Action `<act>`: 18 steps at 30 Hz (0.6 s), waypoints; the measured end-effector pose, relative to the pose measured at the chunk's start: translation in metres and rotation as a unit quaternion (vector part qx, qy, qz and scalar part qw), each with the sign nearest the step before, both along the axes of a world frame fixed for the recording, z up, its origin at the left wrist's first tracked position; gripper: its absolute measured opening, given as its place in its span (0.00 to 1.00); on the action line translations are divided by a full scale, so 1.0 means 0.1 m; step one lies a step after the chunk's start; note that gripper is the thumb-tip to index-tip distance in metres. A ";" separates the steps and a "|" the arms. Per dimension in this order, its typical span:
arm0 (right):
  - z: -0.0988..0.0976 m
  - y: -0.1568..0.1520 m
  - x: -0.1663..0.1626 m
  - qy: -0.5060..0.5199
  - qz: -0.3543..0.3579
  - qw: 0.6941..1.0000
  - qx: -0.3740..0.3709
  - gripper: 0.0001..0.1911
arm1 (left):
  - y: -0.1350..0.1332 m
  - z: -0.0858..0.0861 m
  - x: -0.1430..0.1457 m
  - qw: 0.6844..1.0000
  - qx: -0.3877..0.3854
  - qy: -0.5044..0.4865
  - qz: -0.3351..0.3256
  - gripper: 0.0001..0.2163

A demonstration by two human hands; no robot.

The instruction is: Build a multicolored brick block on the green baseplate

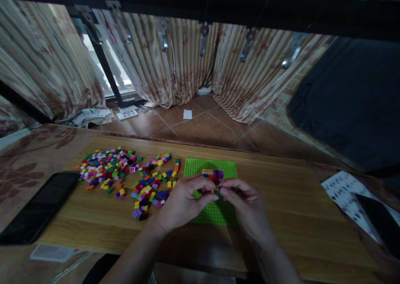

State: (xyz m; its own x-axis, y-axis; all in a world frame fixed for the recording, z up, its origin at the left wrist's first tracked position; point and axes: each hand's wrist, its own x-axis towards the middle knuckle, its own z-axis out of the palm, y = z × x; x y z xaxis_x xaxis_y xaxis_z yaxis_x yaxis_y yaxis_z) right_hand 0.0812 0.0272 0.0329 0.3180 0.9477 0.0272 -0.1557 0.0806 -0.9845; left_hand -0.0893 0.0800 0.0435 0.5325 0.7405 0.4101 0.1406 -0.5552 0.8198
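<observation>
A green baseplate (200,167) lies on the wooden board (281,209) in front of me. A small stack of coloured bricks (213,174) stands on it near its far edge. My left hand (184,200) and my right hand (246,200) meet over the plate, fingertips pinched together on a tiny brick (217,191) between them. Both hands cover the middle of the plate. A wide scatter of small coloured bricks (125,173) lies to the left of the plate.
A black phone (40,207) lies at the left on the patterned cloth. A printed sheet (346,192) and a dark object (381,221) sit at the right edge. Beyond the board are tiled floor, curtains and loose papers (103,115).
</observation>
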 end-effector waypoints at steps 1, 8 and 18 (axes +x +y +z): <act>-0.01 0.03 0.06 0.011 -0.026 1.000 -0.007 0.06 | 0.01 -0.01 0.00 1.000 -0.005 0.007 0.009 0.02; -0.12 0.20 0.27 0.154 -0.132 0.969 -0.137 0.19 | 0.08 -0.09 -0.01 0.989 -0.071 0.038 0.126 0.05; -0.16 0.25 0.12 0.186 -0.092 0.963 -0.173 0.21 | 0.10 -0.12 0.02 0.976 -0.114 0.092 0.162 0.07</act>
